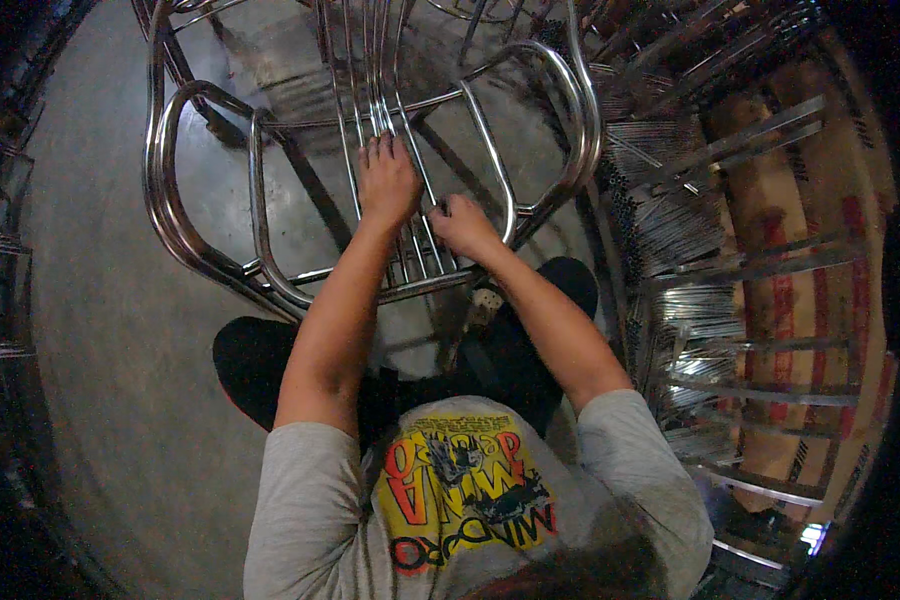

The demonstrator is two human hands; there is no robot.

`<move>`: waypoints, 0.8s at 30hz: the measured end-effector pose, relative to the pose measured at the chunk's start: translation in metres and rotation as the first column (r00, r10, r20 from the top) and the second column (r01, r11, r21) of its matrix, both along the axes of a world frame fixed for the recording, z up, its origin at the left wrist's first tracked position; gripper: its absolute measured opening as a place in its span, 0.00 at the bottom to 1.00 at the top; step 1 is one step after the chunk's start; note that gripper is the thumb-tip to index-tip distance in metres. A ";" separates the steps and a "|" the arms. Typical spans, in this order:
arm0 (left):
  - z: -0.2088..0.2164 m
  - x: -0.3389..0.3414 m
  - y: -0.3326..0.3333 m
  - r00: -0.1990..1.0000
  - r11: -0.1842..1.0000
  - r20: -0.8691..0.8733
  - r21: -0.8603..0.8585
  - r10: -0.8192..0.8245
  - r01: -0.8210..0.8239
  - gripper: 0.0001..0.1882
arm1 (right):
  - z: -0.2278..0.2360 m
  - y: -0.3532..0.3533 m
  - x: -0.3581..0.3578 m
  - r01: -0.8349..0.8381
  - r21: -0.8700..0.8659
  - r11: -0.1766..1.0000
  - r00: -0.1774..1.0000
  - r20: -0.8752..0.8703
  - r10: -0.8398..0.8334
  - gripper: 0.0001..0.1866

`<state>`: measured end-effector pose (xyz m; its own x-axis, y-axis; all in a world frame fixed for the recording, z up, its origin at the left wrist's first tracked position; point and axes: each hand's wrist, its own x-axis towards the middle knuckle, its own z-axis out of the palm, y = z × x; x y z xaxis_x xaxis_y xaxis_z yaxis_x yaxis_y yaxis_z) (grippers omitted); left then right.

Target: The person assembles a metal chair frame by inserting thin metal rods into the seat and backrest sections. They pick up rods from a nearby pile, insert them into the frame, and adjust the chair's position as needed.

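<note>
A shiny tubular metal chair frame (260, 190) lies on the floor in front of my knees, with curved loops at both sides. Several thin metal rods (417, 160) run lengthwise through its middle. My left hand (389, 182) lies over the rods near the upper crossbar, its fingers bent round them. Lower and to the right, my right hand (460, 226) has its fingers curled at the rightmost rod. The undersides of both hands and their fingertips are partly hidden.
Bundles of thin metal rods (685, 225) are stacked at the right, beside brown cardboard (770, 330) with red bands. Metal bars (760, 262) jut across the cardboard. More bent tubing (475, 20) stands beyond the frame. Grey concrete floor (100, 250) stretches to the left.
</note>
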<state>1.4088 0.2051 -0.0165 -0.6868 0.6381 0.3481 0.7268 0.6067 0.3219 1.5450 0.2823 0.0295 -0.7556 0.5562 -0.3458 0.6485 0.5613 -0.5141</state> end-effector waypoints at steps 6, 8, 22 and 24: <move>0.000 0.001 0.001 1.000 0.998 0.023 0.061 -0.015 0.013 0.23 | -0.001 -0.007 0.001 -0.030 0.059 0.998 0.994 -0.102 0.036 0.23; 0.001 0.001 0.001 1.000 0.999 0.027 0.053 -0.008 0.006 0.24 | -0.002 -0.006 0.001 -0.051 0.046 0.998 0.988 -0.141 0.057 0.27; 0.011 -0.002 -0.001 0.999 0.990 0.041 -0.142 0.004 0.002 0.24 | 0.092 0.048 0.103 0.152 0.244 0.958 0.650 -0.755 0.089 0.10; 0.013 -0.001 -0.001 0.998 0.992 0.058 -0.126 0.006 0.002 0.25 | 0.097 0.127 0.152 0.420 -0.192 0.887 0.438 -0.813 -0.384 0.12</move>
